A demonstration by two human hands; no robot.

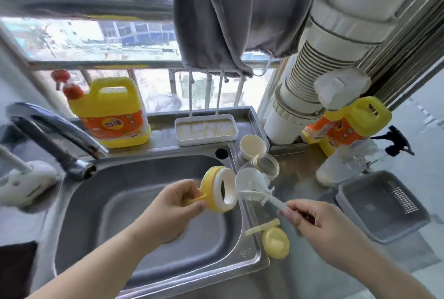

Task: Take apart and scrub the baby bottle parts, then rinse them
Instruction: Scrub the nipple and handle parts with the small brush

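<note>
- The right hand (319, 224) is motion-blurred, so its fingertips are hard to make out; they curl around the handle end of a white bottle brush (254, 193).
- A clear bottle body (266, 166) lies on its side at 1 o'clock from the brush, partly hidden behind the bristle head; I cannot tell whether anything is in it.
- The steel sink (144, 214) holds no parts that I can see; the faucet (55, 140) reaches over it from 10 o'clock.
- A white drip tray (206, 130) sits on the sill at 12 o'clock, its floor stained brown.
- A grey basket (382, 205) stands on the tabletop (300, 270) at 3 o'clock.
- The left hand (173, 209) pinches the handle of the yellow bottle collar (218, 190), held over the sink, its white ring facing the brush at 3 o'clock and just touching the bristles.
- A yellow cap (276, 242) lies on the tabletop at 7 o'clock from the right hand.
</note>
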